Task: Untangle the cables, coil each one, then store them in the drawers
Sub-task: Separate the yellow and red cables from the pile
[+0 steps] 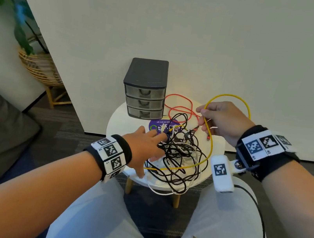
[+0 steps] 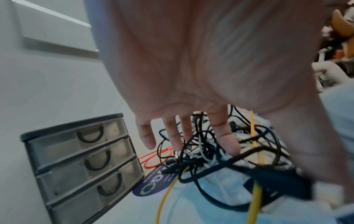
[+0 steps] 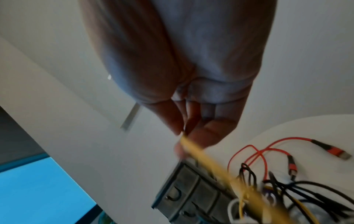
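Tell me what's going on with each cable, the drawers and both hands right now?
yellow cable: lifted in a loop, its lower part still in the pile
red cable: loose on the table, uncoiled
black and white cables: tangled together
drawers: all three closed
right hand: pinches the yellow cable
left hand: fingers spread, resting on the tangle

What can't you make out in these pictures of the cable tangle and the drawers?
- Drawer contents: the drawer unit has cloudy fronts in the head view.
- Yellow cable path: lost under black cables in the head view.
- Right hand pinch on the yellow cable: motion-blurred in the right wrist view.
- Left hand: its palm blocks much of the left wrist view.
- Sticker text: too small, partly covered.
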`<state>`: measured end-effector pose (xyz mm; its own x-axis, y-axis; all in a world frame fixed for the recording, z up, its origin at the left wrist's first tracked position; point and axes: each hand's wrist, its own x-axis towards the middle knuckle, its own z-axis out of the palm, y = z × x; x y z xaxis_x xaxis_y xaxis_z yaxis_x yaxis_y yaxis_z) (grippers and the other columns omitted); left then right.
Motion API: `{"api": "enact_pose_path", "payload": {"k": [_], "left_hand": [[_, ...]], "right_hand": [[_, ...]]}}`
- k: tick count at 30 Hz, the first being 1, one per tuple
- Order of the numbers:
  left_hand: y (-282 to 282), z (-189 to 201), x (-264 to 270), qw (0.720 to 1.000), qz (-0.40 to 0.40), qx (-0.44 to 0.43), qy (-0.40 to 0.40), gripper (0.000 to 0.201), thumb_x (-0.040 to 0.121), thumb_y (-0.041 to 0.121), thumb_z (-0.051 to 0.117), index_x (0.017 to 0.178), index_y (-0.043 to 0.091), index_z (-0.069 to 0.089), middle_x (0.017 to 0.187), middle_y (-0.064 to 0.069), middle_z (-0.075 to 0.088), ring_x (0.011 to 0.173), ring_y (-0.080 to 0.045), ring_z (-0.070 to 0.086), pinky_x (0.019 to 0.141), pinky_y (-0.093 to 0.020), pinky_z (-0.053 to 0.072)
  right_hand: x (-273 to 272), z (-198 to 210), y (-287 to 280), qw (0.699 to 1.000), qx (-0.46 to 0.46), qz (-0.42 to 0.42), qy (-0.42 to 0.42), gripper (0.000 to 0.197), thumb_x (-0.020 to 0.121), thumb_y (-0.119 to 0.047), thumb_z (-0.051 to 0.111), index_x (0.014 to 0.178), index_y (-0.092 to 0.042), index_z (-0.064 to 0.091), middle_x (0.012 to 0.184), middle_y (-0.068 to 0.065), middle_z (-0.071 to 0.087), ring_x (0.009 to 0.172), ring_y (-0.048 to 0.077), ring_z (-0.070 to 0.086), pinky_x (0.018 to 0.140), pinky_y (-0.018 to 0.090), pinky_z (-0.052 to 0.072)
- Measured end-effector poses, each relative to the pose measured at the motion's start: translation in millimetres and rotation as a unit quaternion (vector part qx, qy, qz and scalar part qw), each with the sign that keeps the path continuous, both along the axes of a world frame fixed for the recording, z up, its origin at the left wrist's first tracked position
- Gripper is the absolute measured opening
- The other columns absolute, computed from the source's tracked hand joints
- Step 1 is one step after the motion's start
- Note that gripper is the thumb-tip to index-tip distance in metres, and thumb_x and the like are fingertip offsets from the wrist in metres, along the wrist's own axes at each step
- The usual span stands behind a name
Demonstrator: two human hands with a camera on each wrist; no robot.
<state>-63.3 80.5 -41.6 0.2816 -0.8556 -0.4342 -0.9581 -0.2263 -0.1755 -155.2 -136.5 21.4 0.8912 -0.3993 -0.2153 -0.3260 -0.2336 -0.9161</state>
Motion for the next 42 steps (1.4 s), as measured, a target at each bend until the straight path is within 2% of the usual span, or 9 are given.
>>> {"api": "enact_pose_path", "payload": {"k": [6, 9, 14, 18, 22, 27, 31, 36, 42], "left_hand": [[8.7, -4.8, 7.8, 0.996, 0.047, -0.058, 0.048, 0.033, 0.090, 0.022, 0.071, 0.117, 0.025, 0.052, 0.154, -0.004, 0.025, 0.114, -0.027, 0.050, 0.090, -0.042, 0.050], [12.3, -3.5, 11.3, 0.997, 0.025, -0.069, 0.035, 0.020, 0.095, 0.027, 0.065, 0.114, 0.025, 0.063, 0.155, -0.003, 0.029, 0.118, -0.026, 0.051, 0.095, -0.044, 0.049], [14.0, 4.5, 20.0, 0.992, 0.028, -0.105, 0.068, 0.018, 0.096, 0.034, 0.068, 0.111, 0.026, 0.070, 0.150, 0.003, 0.037, 0.109, -0.024, 0.058, 0.092, -0.041, 0.051], [12.2, 10.0, 23.9, 0.987, 0.021, -0.140, 0.069, 0.021, 0.099, 0.032, 0.064, 0.117, 0.024, 0.071, 0.146, 0.004, 0.041, 0.101, -0.021, 0.061, 0.081, -0.029, 0.047], [12.5, 14.4, 28.3, 0.980, 0.003, -0.187, 0.063, 0.025, 0.100, 0.031, 0.061, 0.121, 0.022, 0.072, 0.140, 0.003, 0.049, 0.104, -0.022, 0.062, 0.082, -0.034, 0.053], [14.1, 13.7, 29.7, 0.968, -0.023, -0.248, 0.038, 0.029, 0.101, 0.027, 0.060, 0.128, 0.022, 0.068, 0.133, 0.001, 0.056, 0.091, -0.026, 0.067, 0.073, -0.038, 0.057], [13.3, 8.7, 32.3, 0.943, -0.063, -0.326, 0.013, 0.032, 0.092, 0.014, 0.074, 0.122, 0.021, 0.069, 0.128, -0.004, 0.058, 0.086, -0.029, 0.067, 0.065, -0.039, 0.057], [15.4, 19.3, 33.8, 0.900, -0.051, -0.432, 0.000, 0.017, 0.095, 0.033, 0.064, 0.106, 0.029, 0.078, 0.123, -0.006, 0.057, 0.107, -0.026, 0.052, 0.086, -0.043, 0.041], [14.8, 31.9, 47.0, 0.814, 0.108, -0.567, 0.068, 0.025, 0.096, 0.041, 0.061, 0.106, 0.027, 0.080, 0.094, 0.003, 0.043, 0.085, -0.015, 0.042, 0.077, -0.034, 0.037]], "right_hand": [[-2.1, -9.1, 9.5, 0.968, -0.178, 0.076, 0.157, 0.031, 0.105, -0.010, 0.043, 0.079, -0.003, 0.058, 0.071, 0.013, 0.059, 0.053, 0.020, 0.049, 0.045, 0.025, 0.040], [-8.1, -6.2, 21.5, 0.905, -0.320, 0.166, 0.227, 0.036, 0.103, -0.016, 0.051, 0.071, -0.005, 0.061, 0.066, 0.008, 0.063, 0.051, 0.018, 0.054, 0.048, 0.023, 0.045], [-11.4, 4.9, 43.8, 0.842, -0.456, 0.215, 0.194, 0.042, 0.100, -0.016, 0.053, 0.058, -0.011, 0.051, 0.059, 0.003, 0.055, 0.056, 0.017, 0.052, 0.078, 0.036, 0.058], [-9.8, 10.8, 51.5, 0.817, -0.501, 0.214, 0.187, 0.044, 0.100, -0.013, 0.054, 0.059, -0.015, 0.037, 0.061, 0.001, 0.044, 0.055, 0.013, 0.044, 0.060, 0.025, 0.043], [-8.3, 8.4, 48.8, 0.802, -0.523, 0.204, 0.203, 0.046, 0.101, -0.026, 0.055, 0.063, -0.016, 0.032, 0.066, 0.001, 0.038, 0.055, 0.013, 0.038, 0.051, 0.025, 0.032], [-5.5, 4.9, 43.7, 0.810, -0.561, 0.131, 0.109, 0.022, 0.101, -0.038, 0.047, 0.105, -0.018, 0.055, 0.101, 0.003, 0.053, 0.089, 0.026, 0.051, 0.072, 0.034, 0.038], [5.6, -5.2, 46.7, 0.817, -0.534, 0.218, -0.002, 0.033, 0.097, -0.044, 0.053, 0.126, -0.028, 0.055, 0.119, 0.000, 0.055, 0.110, 0.025, 0.050, 0.090, 0.043, 0.044], [12.0, -35.8, 37.6, 0.855, -0.412, 0.303, 0.085, 0.047, 0.094, -0.053, 0.057, 0.136, -0.034, 0.053, 0.123, 0.003, 0.061, 0.112, 0.024, 0.057, 0.097, 0.048, 0.047], [2.3, -62.8, 32.6, 0.838, -0.416, 0.324, 0.142, 0.079, 0.093, -0.052, 0.063, 0.157, -0.028, 0.023, 0.148, 0.006, 0.036, 0.134, 0.031, 0.039, 0.108, 0.047, 0.038]]}}
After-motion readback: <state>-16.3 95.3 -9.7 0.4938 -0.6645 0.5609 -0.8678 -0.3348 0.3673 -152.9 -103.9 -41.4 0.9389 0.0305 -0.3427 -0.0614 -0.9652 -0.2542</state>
